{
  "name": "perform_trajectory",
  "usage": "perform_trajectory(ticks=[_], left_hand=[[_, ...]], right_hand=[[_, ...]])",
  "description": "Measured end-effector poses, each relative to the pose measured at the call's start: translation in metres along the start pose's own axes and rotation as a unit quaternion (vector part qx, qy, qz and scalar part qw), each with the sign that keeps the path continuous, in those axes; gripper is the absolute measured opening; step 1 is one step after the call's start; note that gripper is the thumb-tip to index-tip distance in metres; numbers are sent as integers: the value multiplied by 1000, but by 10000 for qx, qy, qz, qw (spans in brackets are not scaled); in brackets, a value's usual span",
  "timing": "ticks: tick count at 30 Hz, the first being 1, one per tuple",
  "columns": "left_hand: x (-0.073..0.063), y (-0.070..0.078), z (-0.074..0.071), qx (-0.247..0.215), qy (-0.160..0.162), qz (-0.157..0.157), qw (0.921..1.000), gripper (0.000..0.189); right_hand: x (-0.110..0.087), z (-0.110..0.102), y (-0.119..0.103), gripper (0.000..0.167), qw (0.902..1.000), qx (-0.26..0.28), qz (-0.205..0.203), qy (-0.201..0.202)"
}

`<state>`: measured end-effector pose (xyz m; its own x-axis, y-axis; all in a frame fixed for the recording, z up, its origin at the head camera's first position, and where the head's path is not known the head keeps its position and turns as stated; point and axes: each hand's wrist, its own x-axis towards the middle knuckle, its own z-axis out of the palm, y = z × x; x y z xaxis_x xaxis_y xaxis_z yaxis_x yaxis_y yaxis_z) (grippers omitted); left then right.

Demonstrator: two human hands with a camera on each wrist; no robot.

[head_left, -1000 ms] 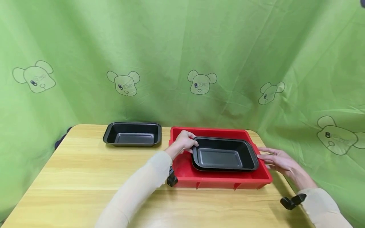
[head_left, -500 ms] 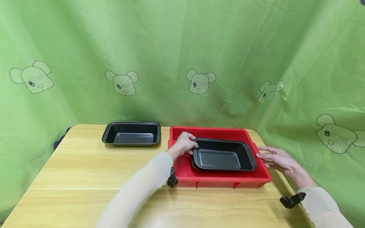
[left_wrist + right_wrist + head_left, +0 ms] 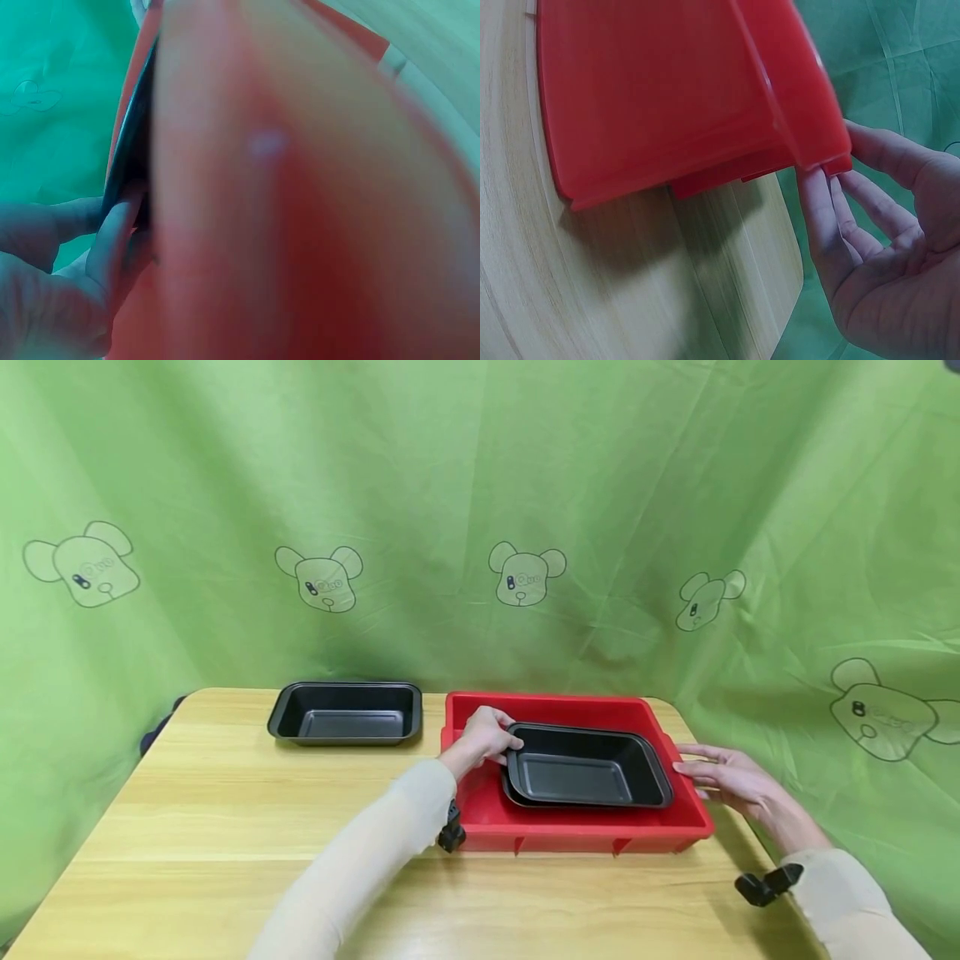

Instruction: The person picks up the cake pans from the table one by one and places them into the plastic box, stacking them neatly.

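A black loaf pan (image 3: 576,777) sits inside the red plastic bin (image 3: 577,842). My left hand (image 3: 483,737) pinches its left end rim, thumb on the inside. Beneath this pan, the edge of a second dark pan (image 3: 512,793) peeks out at the lower left. In the left wrist view the fingers (image 3: 112,244) grip the dark rim, while a blurred red wall hides most of the pan. My right hand (image 3: 731,781) holds the bin's right end. The right wrist view shows its thumb and fingers on either side of the bin's rim (image 3: 821,97).
Another black loaf pan (image 3: 347,724) stands at the back of the wooden table (image 3: 247,827), left of the bin. Behind the table hangs a green curtain (image 3: 420,485) with printed mouse heads, which also runs along the right side.
The upper loaf pan has shifted slightly over the pan beneath, whose edge shows more at the lower left. Both hands keep their holds.
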<state>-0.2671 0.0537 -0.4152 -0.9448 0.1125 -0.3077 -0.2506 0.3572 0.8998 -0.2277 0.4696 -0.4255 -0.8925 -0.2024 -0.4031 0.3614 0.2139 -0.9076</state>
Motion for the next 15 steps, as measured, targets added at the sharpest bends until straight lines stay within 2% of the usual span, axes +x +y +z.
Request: perform_trajectory(ticks=[6,15], left_hand=[[6,-2,-3,307,140,-65,9994,36],[4,-1,-10,170,97,-92,9998,39]], right_hand=[[0,-1,2,29,10000,-42,-39,-27],[1,-2,1,29,9999,70,-63,-64]])
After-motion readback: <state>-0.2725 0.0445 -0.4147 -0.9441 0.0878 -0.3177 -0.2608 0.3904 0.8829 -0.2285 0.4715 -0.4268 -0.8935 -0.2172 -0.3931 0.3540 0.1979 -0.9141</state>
